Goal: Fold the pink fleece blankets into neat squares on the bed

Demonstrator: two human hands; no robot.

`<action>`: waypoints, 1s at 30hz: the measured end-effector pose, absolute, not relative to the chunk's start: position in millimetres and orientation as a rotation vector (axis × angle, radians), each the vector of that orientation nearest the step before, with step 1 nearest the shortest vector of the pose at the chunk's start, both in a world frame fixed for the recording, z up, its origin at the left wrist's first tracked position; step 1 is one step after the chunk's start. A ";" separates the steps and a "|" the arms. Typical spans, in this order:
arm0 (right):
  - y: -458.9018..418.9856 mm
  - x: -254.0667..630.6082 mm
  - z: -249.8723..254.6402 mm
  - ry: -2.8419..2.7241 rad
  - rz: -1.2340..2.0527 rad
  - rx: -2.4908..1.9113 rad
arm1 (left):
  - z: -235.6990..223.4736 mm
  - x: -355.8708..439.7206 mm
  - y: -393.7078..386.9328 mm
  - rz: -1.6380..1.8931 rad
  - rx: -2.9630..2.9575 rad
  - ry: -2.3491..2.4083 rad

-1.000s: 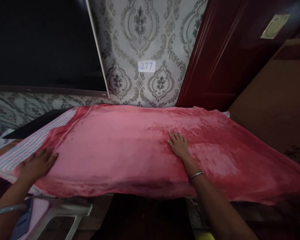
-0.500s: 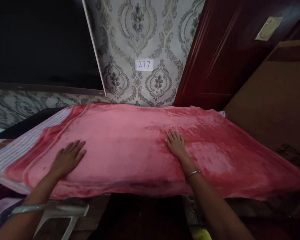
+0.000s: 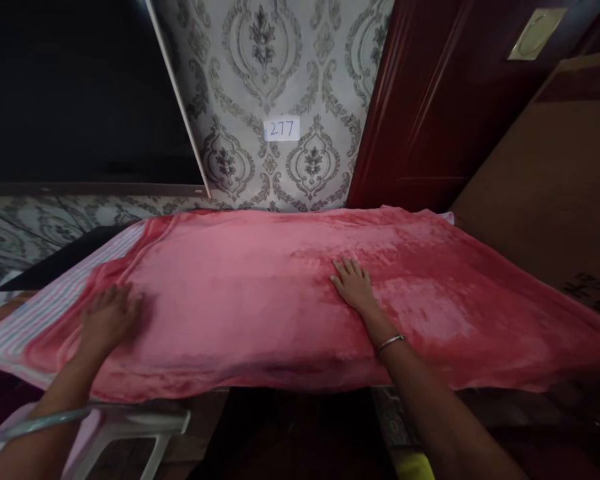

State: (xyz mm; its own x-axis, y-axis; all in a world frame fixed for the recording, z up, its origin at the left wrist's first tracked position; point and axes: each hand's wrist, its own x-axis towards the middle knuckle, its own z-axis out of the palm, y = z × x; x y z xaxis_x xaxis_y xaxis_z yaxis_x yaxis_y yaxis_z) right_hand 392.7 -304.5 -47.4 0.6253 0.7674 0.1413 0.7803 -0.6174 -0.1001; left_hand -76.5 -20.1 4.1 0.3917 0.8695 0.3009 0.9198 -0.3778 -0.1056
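A pink and red plush blanket (image 3: pixel 240 293) lies spread out in front of me, its nap smooth and pale on the left and darker, streaked red on the right. My left hand (image 3: pixel 109 317) is over the blanket's left part, near its folded edge; it is slightly blurred, with the fingers apart. Flat on the middle of the blanket rests my right hand (image 3: pixel 354 285), fingers spread. Neither hand grasps anything. Beneath the blanket on the left, a striped cloth (image 3: pixel 65 287) in white, pink and grey sticks out.
A large dark television screen (image 3: pixel 80 93) is at the back left. Patterned wallpaper bears a paper label (image 3: pixel 281 129) reading 277. On the right are a dark red door (image 3: pixel 430 120) and a big cardboard box (image 3: pixel 555 173). A white plastic stool (image 3: pixel 145 427) stands below left.
My left hand has slid leftwards over the blanket towards its folded edge. My right hand stays in about the same place. The camera view has shifted slightly.
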 end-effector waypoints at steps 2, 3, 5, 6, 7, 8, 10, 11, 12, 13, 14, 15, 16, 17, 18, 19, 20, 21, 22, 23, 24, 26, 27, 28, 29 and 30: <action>-304.5 393.2 -48.5 -1.289 -0.143 -2.686 | 10.1 -38.2 -32.9 -0.325 -2.523 -1.467; -304.5 393.5 -49.2 -1.292 -0.153 -2.683 | 12.3 -16.0 -41.5 -0.334 -2.611 -1.402; -304.6 393.6 -49.9 -1.300 -0.170 -2.680 | 15.3 30.2 -61.5 -0.329 -2.767 -1.277; -304.7 393.5 -50.0 -1.304 -0.174 -2.680 | 16.2 52.5 -71.8 -0.331 -2.838 -1.197; -304.7 393.2 -49.7 -1.306 -0.174 -2.682 | 16.7 73.4 -81.7 -0.313 -2.911 -1.116; -304.8 392.9 -49.2 -1.306 -0.172 -2.684 | 16.7 92.3 -90.7 -0.283 -2.983 -1.032; -304.9 392.1 -47.9 -1.303 -0.165 -2.689 | 14.1 122.7 -104.1 -0.205 -3.085 -0.898; -305.0 391.7 -47.2 -1.302 -0.163 -2.690 | 11.2 133.9 -108.1 -0.166 -3.111 -0.864; -305.1 391.5 -46.7 -1.301 -0.163 -2.692 | 7.2 142.2 -110.4 -0.134 -3.121 -0.854; -305.1 391.3 -46.5 -1.301 -0.164 -2.694 | 2.0 147.9 -111.1 -0.119 -3.115 -0.864; -305.1 391.4 -46.6 -1.301 -0.165 -2.695 | -3.9 151.2 -110.7 -0.117 -3.102 -0.880; -305.1 391.6 -47.2 -1.302 -0.164 -2.695 | -10.1 152.6 -109.3 -0.127 -3.088 -0.893; -305.1 392.0 -48.2 -1.304 -0.164 -2.695 | -16.1 152.7 -107.6 -0.147 -3.077 -0.896; -305.2 392.7 -49.4 -1.306 -0.163 -2.693 | -21.3 151.8 -105.8 -0.170 -3.072 -0.890; -305.2 393.5 -50.9 -1.310 -0.164 -2.690 | -25.5 150.7 -104.3 -0.193 -3.071 -0.876; -305.3 394.7 -52.3 -1.310 -0.165 -2.687 | -28.4 149.5 -103.2 -0.211 -3.072 -0.860; -305.4 396.0 -53.3 -1.308 -0.165 -2.685 | -30.1 148.7 -102.7 -0.220 -3.073 -0.849; -305.4 397.5 -53.8 -1.305 -0.161 -2.685 | -30.9 148.2 -102.6 -0.228 -3.071 -0.845; -305.3 398.9 -53.2 -1.303 -0.152 -2.687 | -30.9 148.2 -102.9 -0.229 -3.069 -0.843; -304.9 399.8 -51.6 -1.302 -0.132 -2.692 | -30.7 148.4 -103.3 -0.232 -3.068 -0.845; -304.2 399.9 -48.8 -1.297 -0.103 -2.703 | -30.4 148.8 -103.7 -0.237 -3.066 -0.847; -302.1 395.8 -40.4 -1.267 -0.050 -2.723 | -30.4 149.4 -103.8 -0.259 -3.063 -0.846; -300.8 390.8 -35.6 -1.259 -0.045 -2.723 | -30.9 149.5 -103.4 -0.273 -3.061 -0.842; -299.4 383.6 -31.1 -1.271 -0.058 -2.709 | -31.7 149.6 -102.8 -0.284 -3.061 -0.837; -298.0 374.5 -27.5 -1.315 -0.078 -2.680 | -32.5 149.5 -102.1 -0.293 -3.062 -0.832; -296.7 363.9 -25.1 -1.390 -0.087 -2.641 | -33.3 149.4 -101.3 -0.299 -3.064 -0.828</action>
